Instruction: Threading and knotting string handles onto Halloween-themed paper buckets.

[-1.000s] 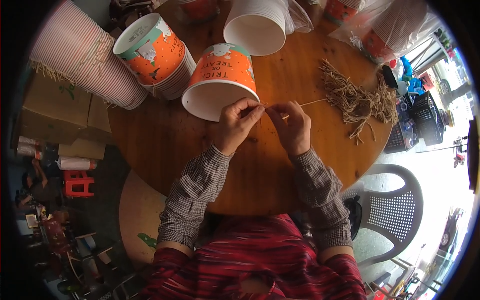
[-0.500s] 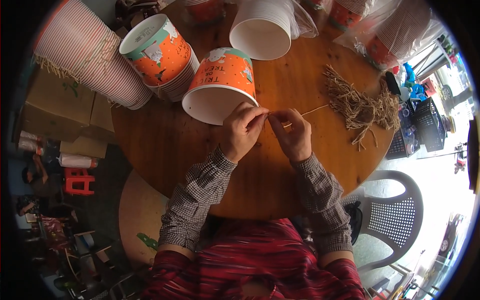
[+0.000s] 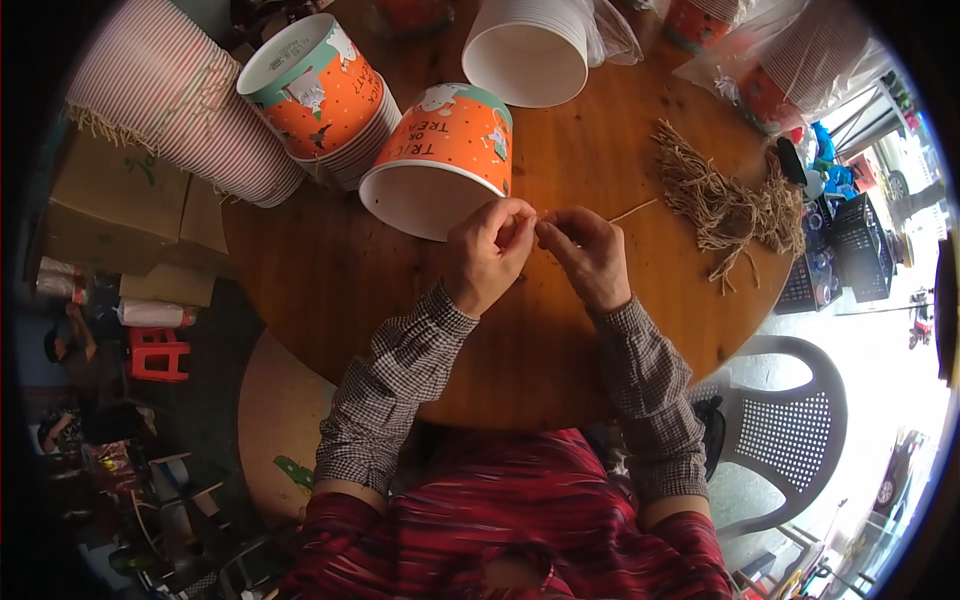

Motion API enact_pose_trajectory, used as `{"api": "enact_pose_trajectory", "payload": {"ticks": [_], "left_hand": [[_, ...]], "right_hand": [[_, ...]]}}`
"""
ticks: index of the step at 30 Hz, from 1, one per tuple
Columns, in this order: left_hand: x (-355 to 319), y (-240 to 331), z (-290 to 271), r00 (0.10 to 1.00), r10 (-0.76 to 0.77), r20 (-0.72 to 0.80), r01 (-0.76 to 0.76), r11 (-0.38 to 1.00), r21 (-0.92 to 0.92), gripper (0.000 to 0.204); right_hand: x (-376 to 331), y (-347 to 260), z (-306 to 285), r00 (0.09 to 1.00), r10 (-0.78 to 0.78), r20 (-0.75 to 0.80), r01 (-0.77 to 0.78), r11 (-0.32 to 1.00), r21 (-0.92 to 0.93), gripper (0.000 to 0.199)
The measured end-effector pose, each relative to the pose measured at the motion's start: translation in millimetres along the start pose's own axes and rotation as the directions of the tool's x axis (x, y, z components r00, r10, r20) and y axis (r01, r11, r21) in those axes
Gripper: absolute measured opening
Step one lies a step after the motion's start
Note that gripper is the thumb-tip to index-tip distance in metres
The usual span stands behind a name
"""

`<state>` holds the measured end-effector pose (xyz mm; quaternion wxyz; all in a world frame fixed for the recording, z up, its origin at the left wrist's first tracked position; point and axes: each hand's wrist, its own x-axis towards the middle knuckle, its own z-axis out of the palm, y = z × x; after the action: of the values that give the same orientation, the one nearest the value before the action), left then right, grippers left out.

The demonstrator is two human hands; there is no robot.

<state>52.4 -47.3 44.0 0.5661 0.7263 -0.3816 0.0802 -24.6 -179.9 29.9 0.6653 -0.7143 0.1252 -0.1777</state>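
An orange paper bucket [image 3: 445, 135] with a green band and white rim lies on its side, its mouth toward me. Right beside its rim my left hand [image 3: 490, 255] is closed in a pinch. Fingertip to fingertip with it, my right hand [image 3: 592, 258] also pinches. Between them is a thin tan twine [image 3: 634, 210], whose loose end sticks out past my right hand. My fingers hide where the twine meets the bucket, so whether it passes through the rim cannot be seen. Farther right, a bundle of tan twine pieces [image 3: 715, 205] lies on the round wooden table [image 3: 540, 370].
Stacked orange buckets [image 3: 315, 95] and a long nested stack [image 3: 180, 100] with twine along it stand at the left. White nested buckets [image 3: 525, 55] lie at the back, bagged buckets [image 3: 800, 65] at the far right. A grey chair [image 3: 785, 430] is by the table's right edge.
My fingertips have shifted slightly and the visible tail of twine has grown shorter. The whole view has moved a little; both hands still pinch at the same spot beside the rim.
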Motion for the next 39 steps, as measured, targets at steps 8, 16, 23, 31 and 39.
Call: {"api": "enact_pose_trajectory", "payload": {"ticks": [8,16,23,31,39], "left_hand": [[2,-8,0,0.95,0.311,0.026,-0.305,0.908,0.288,0.013],[1,-3,-2,0.996,-0.03,0.086,0.025,0.998,0.052,0.01],[3,-8,-10,0.849,-0.367,0.381,0.517,0.731,-0.446,0.015],[7,-9,-16,0.757,-0.41,0.509,0.654,0.483,-0.583,0.015],[5,-9,-11,0.828,-0.438,0.35,0.554,0.541,-0.633,0.015]], "right_hand": [[-1,-2,-2,0.998,-0.065,-0.004,0.064,0.994,-0.086,0.015],[1,-9,-5,0.952,-0.299,-0.062,0.26,0.9,-0.349,0.011],[3,-10,-3,0.874,-0.486,-0.007,0.436,0.79,-0.431,0.009],[6,12,0,0.978,-0.204,-0.047,0.206,0.977,0.05,0.009],[3,5,6,0.953,-0.299,-0.048,0.3,0.954,0.011,0.015]]}}
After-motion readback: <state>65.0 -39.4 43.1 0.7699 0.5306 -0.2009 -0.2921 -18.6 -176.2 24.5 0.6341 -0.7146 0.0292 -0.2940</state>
